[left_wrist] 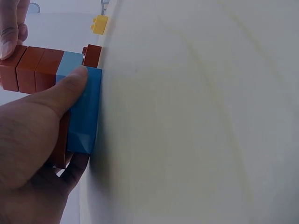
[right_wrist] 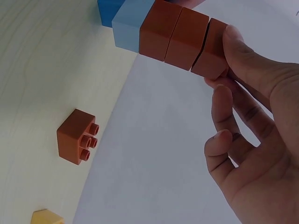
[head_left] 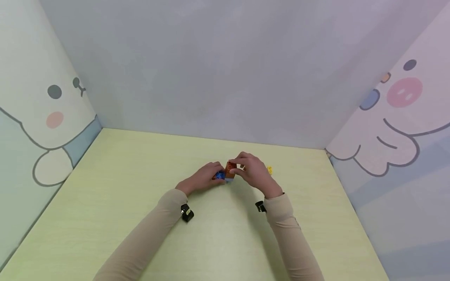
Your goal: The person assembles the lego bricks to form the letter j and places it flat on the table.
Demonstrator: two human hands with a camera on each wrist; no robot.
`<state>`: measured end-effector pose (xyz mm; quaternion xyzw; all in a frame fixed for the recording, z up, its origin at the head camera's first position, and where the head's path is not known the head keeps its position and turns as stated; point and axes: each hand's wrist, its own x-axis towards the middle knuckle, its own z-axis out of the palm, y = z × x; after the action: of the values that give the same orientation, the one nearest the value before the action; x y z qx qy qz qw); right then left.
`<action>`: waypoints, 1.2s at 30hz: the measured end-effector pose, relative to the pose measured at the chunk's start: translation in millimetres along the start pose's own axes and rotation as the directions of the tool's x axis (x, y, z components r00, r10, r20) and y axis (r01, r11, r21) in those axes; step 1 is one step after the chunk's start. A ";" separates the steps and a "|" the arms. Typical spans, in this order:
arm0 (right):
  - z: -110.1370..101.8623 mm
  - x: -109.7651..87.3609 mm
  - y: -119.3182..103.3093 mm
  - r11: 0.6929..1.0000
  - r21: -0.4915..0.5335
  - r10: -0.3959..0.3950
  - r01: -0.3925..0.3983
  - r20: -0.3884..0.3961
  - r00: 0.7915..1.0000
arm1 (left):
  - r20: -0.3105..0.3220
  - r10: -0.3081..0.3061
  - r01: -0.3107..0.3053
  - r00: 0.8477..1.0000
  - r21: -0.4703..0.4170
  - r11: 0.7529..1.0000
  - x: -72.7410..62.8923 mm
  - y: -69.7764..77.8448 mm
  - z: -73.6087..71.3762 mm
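My left hand [head_left: 205,176] grips a blue brick [left_wrist: 85,112] low on the table, thumb along its side. A brown brick shows beside it under the fingers. From the blue brick rises a column: a light blue brick [right_wrist: 127,25], then three brown bricks, the middle one [right_wrist: 187,38] among them. At the top, my right hand [head_left: 256,173] pinches the uppermost brown brick [right_wrist: 212,51] between thumb and fingers. A thin gap shows below that brick; whether its studs are engaged is hidden. The right hand's other fingers are bent and free of the column.
A loose brown brick [right_wrist: 70,135] lies on the pale table [head_left: 211,242] near the column, studs sideways. Beyond the right hand lies a yellow brick [head_left: 270,170]. A grey wall [head_left: 211,78] stands behind the table, with cartoon-printed panels on both sides.
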<state>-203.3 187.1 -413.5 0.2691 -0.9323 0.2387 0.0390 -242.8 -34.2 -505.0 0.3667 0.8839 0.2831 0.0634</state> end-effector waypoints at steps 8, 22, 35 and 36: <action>0.0 2.2 -2.2 1.000 -0.002 0.003 -0.003 0.012 1.000 | -0.013 0.002 -0.002 1.000 0.004 1.000 -1.3 -0.1 -2.6; -0.1 -3.5 9.6 0.999 0.048 -0.024 0.023 0.032 0.999 | -0.003 -0.006 0.006 1.000 -0.015 1.000 -0.4 2.4 -0.5; -1.8 -12.0 33.7 0.998 0.005 0.059 -0.060 0.050 0.997 | 0.024 -0.033 0.033 0.999 0.000 0.999 1.1 2.0 -1.7; -0.8 -12.8 36.3 0.998 -0.003 0.064 -0.063 0.044 0.997 | 0.024 -0.034 0.034 0.999 0.003 0.999 0.7 1.6 -1.3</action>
<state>-211.3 220.6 -430.8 0.2445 -0.9411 0.2331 0.0110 -242.7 -33.4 -502.9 0.3549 0.8896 0.2765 0.0783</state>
